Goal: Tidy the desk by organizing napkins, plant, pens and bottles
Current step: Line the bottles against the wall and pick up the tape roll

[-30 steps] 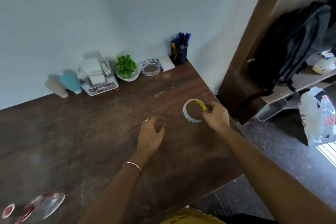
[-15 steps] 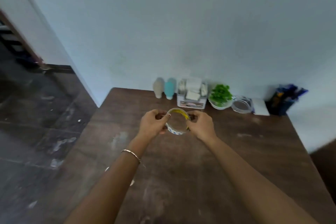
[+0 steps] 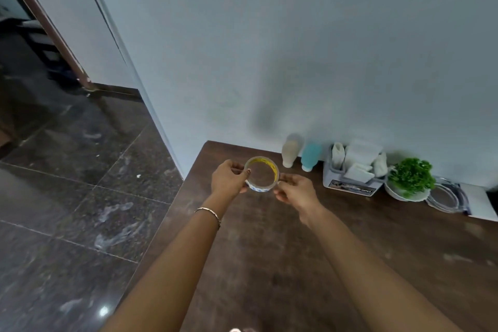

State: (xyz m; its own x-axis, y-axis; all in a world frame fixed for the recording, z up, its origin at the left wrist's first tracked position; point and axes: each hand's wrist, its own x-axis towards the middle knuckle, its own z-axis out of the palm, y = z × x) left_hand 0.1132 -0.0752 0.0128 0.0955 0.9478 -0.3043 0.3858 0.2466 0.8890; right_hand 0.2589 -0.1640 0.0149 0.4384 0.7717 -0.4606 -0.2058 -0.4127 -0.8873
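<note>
A roll of clear tape (image 3: pixel 262 174) with a yellow inner core hangs above the dark wooden desk (image 3: pixel 310 264), near its far left corner. My left hand (image 3: pixel 227 178) pinches its left rim and my right hand (image 3: pixel 295 191) pinches its right rim. Along the wall stand a beige bottle (image 3: pixel 290 153) and a teal bottle (image 3: pixel 310 156), just right of the tape. Beside them sits a grey napkin holder (image 3: pixel 350 183) filled with white napkins, then a small green plant (image 3: pixel 411 178) in a white pot.
A clear glass dish (image 3: pixel 444 198) and a white pad (image 3: pixel 481 202) lie right of the plant, at the frame's edge. The desk's left edge drops to a dark tiled floor (image 3: pixel 67 197). A doorway opens at the far left.
My right hand lifted the tape from the desk's right side; my left hand joined it and both carried it left toward the bottles. The view swung left, losing the pen cup.
</note>
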